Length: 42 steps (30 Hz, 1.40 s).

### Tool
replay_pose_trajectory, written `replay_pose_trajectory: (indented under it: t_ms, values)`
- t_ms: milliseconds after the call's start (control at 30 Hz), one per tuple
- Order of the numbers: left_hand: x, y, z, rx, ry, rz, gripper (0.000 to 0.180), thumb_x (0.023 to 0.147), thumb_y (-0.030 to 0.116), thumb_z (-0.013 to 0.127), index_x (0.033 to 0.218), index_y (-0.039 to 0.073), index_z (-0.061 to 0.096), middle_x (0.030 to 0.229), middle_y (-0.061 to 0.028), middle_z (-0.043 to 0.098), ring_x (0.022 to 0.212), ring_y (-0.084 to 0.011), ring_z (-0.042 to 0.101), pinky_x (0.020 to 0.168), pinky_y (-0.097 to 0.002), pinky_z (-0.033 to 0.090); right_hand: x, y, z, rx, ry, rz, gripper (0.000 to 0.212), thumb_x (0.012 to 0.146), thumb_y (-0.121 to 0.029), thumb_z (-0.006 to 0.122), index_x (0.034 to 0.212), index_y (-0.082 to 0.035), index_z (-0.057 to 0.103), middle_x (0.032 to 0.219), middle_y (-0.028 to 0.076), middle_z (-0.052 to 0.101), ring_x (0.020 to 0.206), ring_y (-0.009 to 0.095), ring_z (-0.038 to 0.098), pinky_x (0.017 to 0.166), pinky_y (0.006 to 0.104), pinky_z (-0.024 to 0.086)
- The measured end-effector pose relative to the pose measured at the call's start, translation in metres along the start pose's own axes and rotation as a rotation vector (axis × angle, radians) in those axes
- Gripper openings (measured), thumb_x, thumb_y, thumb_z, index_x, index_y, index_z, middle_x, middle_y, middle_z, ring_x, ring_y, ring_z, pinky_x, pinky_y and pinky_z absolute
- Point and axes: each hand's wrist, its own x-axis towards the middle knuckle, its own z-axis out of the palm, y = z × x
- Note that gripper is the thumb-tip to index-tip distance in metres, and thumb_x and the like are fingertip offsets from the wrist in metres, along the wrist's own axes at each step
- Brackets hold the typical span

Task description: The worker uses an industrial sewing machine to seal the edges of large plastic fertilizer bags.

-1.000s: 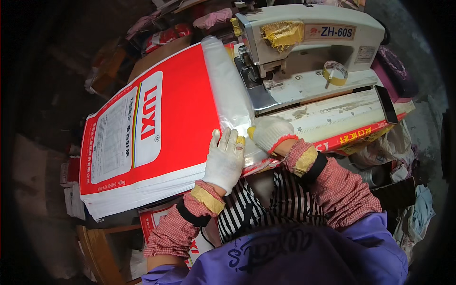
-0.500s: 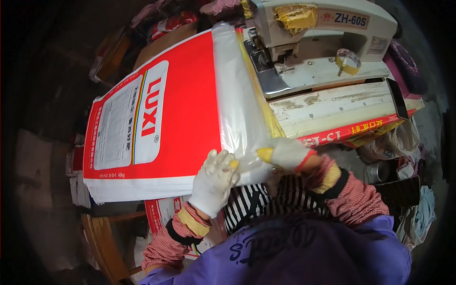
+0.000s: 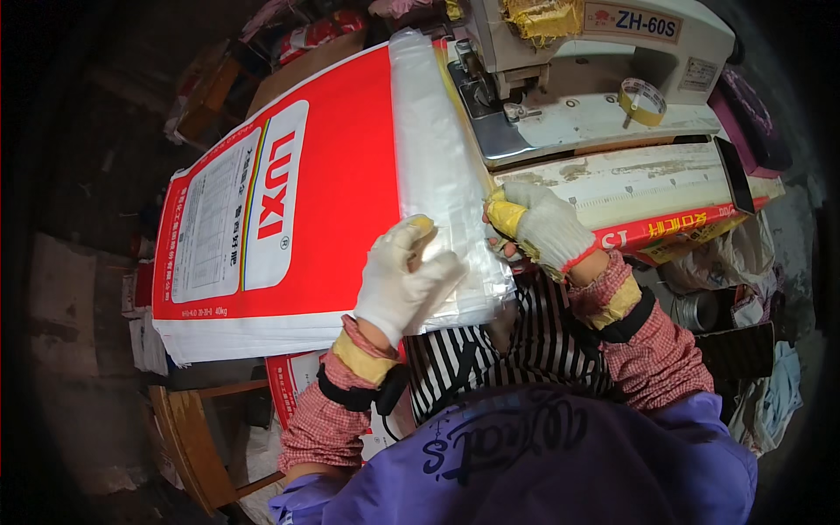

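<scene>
A stack of red and white woven sacks (image 3: 350, 175) lies flat before me, with clear plastic liner (image 3: 433, 157) sticking out along the right end. My left hand (image 3: 402, 276), in a white glove with a yellow-wrapped digit, is over the near part of the liner. Its fingers are apart and partly blurred, with nothing seen in them. Beside the liner's right edge is my right hand (image 3: 542, 229), gloved, with yellow wrapping on the thumb. The fingers are curled in toward the thumb; what they hold, if anything, cannot be made out.
A white industrial sewing machine (image 3: 604, 79) stands at the far right, with a tape roll (image 3: 641, 101) on its bed. A worn white board (image 3: 621, 179) lies in front of it. A wooden stool or chair (image 3: 188, 446) is at lower left. Plastic bags (image 3: 722, 262) lie at right.
My right hand has lifted off the liner's near corner, up and right, its fingers curling. My left hand has slid up and right onto the liner, which now lies flatter.
</scene>
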Motion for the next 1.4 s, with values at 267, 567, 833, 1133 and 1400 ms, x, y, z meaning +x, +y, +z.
replay_pose_trajectory:
  t_ms: [267,567,833,1133,1400]
  values:
    - [0.025,-0.007,0.004,0.825,-0.047,0.103,0.039,0.075,0.023,0.072,0.107,0.002,0.061,0.096,-0.015,0.059,0.091,-0.0302,0.059,0.083,-0.0385,0.048,0.012,-0.005,0.004,0.11,0.012,0.046,0.022,0.09,-0.019,0.056,0.095,0.002,0.062,0.073,0.007,0.062,0.05,0.008,0.054,0.045,0.022,0.044]
    - [0.044,-0.018,-0.021,0.083,-0.008,-0.105,0.014,0.087,0.011,0.06,0.092,-0.002,0.06,0.077,-0.0019,0.061,0.068,-0.0083,0.055,0.064,-0.0225,0.047,0.033,-0.011,0.032,-0.607,0.086,-0.222,0.039,0.085,-0.037,0.057,0.103,-0.003,0.067,0.075,0.014,0.065,0.062,0.021,0.062,0.058,0.0334,0.048]
    - [0.04,-0.008,-0.038,-0.469,-0.09,-0.315,0.021,0.09,0.021,0.061,0.094,0.001,0.061,0.08,-0.0039,0.062,0.069,-0.011,0.059,0.068,-0.0253,0.051,0.045,-0.021,0.068,-0.626,-0.053,-0.29,0.037,0.078,-0.039,0.064,0.091,-0.005,0.068,0.082,0.016,0.067,0.077,0.031,0.065,0.07,0.0389,0.05]
    - [0.036,0.011,-0.112,-0.646,0.153,0.0,0.012,0.085,0.011,0.064,0.087,0.0,0.06,0.074,-0.0037,0.061,0.068,-0.0122,0.058,0.066,-0.0251,0.047,0.033,-0.028,0.05,-1.103,0.045,-0.07,0.025,0.074,-0.029,0.063,0.078,-0.004,0.062,0.074,0.017,0.064,0.069,0.03,0.063,0.064,0.0417,0.049]
    - [-0.005,0.059,-0.106,-0.24,0.156,0.011,0.01,0.081,0.004,0.062,0.084,-0.001,0.054,0.074,-0.0047,0.061,0.068,-0.0094,0.056,0.066,-0.0236,0.047,0.01,-0.02,0.128,-0.966,-0.942,-0.625,0.024,0.082,-0.019,0.056,0.095,-0.001,0.064,0.083,0.019,0.066,0.075,0.034,0.064,0.065,0.0414,0.051]
